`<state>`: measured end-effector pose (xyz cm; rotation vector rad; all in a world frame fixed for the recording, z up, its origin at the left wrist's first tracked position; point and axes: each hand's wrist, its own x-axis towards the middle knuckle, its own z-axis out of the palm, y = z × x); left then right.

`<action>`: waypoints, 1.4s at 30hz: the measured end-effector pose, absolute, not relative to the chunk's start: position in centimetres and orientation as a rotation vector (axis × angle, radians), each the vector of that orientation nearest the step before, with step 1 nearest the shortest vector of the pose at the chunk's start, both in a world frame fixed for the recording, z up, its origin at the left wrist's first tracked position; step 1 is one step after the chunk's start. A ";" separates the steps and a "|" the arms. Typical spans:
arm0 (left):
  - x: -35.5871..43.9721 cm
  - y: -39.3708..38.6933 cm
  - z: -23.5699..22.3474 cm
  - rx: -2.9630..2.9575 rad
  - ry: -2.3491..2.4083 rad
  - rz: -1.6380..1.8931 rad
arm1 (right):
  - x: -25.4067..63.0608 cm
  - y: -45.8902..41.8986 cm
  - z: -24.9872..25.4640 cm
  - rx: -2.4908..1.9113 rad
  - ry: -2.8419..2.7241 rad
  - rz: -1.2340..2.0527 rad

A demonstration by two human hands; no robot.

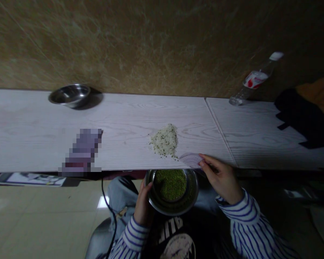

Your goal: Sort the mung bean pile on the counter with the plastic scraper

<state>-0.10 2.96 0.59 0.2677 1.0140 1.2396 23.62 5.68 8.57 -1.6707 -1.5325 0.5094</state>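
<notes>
My left hand (142, 205) grips the rim of a steel bowl (190, 201) held just below the table's front edge. The bowl is filled with small green beans (170, 184). My right hand (221, 178) pinches a thin pale card (191, 159) that lies flat on the table's near edge, right beside a small heap of white grains mixed with a few green beans (165, 140). The heap sits directly above the bowl in view.
An empty steel bowl (69, 95) stands at the back left of the white wooden table (29, 133). A blurred-out object (82, 151) lies left of the heap. A plastic water bottle (255, 80) leans at the back right, with dark and orange cloth (307, 115) at the right edge.
</notes>
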 end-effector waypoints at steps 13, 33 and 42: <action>-0.2 2.9 0.4 0.275 1.013 1.251 | 23.4 6.6 8.2 -1.669 -1.577 0.527; -0.2 2.8 0.6 0.280 1.006 1.248 | 22.9 6.1 8.1 -1.657 -1.556 0.553; -0.3 2.7 0.8 0.291 1.010 1.245 | 22.4 6.6 8.3 -1.618 -1.554 0.596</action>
